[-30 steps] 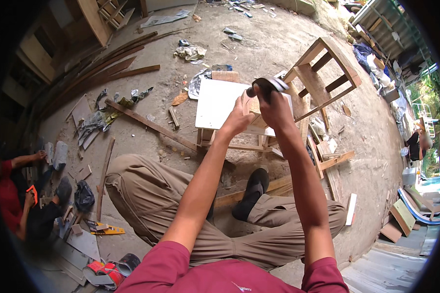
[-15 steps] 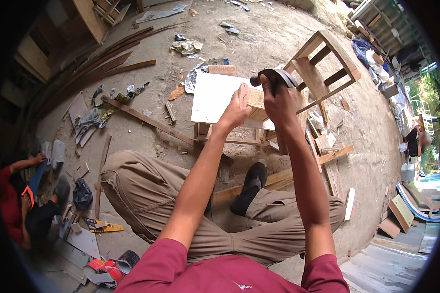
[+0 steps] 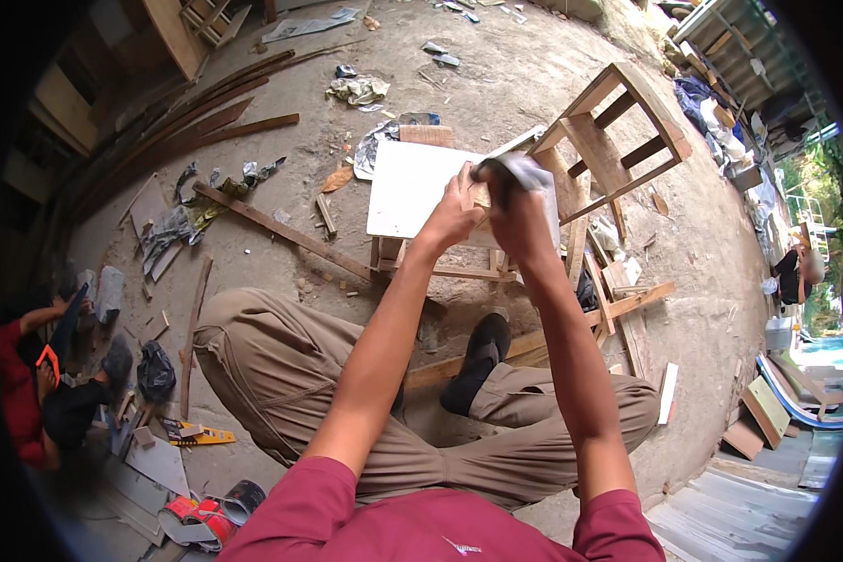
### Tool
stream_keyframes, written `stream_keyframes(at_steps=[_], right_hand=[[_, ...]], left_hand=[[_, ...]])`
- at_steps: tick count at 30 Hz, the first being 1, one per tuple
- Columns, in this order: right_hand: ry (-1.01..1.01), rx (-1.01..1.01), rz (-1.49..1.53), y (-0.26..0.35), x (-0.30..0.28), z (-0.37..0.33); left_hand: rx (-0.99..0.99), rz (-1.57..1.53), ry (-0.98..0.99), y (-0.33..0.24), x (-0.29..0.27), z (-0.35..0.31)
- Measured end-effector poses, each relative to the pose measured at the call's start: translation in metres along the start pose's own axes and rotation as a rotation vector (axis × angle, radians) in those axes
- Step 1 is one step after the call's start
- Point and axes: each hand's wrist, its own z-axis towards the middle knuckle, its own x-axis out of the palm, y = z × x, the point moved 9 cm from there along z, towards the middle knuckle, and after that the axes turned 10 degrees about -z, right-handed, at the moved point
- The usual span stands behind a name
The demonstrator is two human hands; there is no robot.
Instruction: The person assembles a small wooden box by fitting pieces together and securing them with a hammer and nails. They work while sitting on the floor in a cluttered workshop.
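Note:
My right hand [image 3: 523,217] is wrapped round a dark hand plane [image 3: 508,174], blurred by motion, over the right half of a white-topped low wooden stand [image 3: 407,192]. Just left of the plane, my left hand [image 3: 451,220] grips a small wooden block [image 3: 467,180], its fingers pressed along the side. The hand plane and my right hand cover much of the block's right part. Both hands are close together above the white top.
A small wooden chair frame [image 3: 599,150] lies tilted at the right of the stand. Loose planks [image 3: 286,229], crumpled paper and offcuts litter the ground. At the left, another person [image 3: 21,375] holds a handsaw [image 3: 58,348]. Cans [image 3: 245,501] stand at lower left.
My right hand has swung the hand plane leftward, toward my left hand. My left hand has stayed nearly in place. The other person's saw has shifted slightly.

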Motion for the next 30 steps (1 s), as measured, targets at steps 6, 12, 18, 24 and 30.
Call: stream_keyframes(at_steps=[6,12,18,24,30], right_hand=[[0.179,0.396,0.131,-0.027,0.003,0.003],[0.282,0.242,0.041,-0.032,0.025,-0.024],[0.209,0.285,-0.007,-0.045,0.006,-0.039],[0.211,0.136,-0.041,-0.050,-0.013,-0.047],[0.086,0.318,0.072,-0.073,-0.020,-0.087]], left_hand=[[-0.048,0.052,0.000,0.008,-0.012,0.000],[-0.198,0.028,0.042,0.009,-0.005,-0.003],[-0.013,0.375,-0.145,-0.019,-0.032,-0.004],[0.033,0.537,0.292,-0.041,-0.026,0.011],[0.225,0.720,0.100,-0.069,-0.025,0.020]])
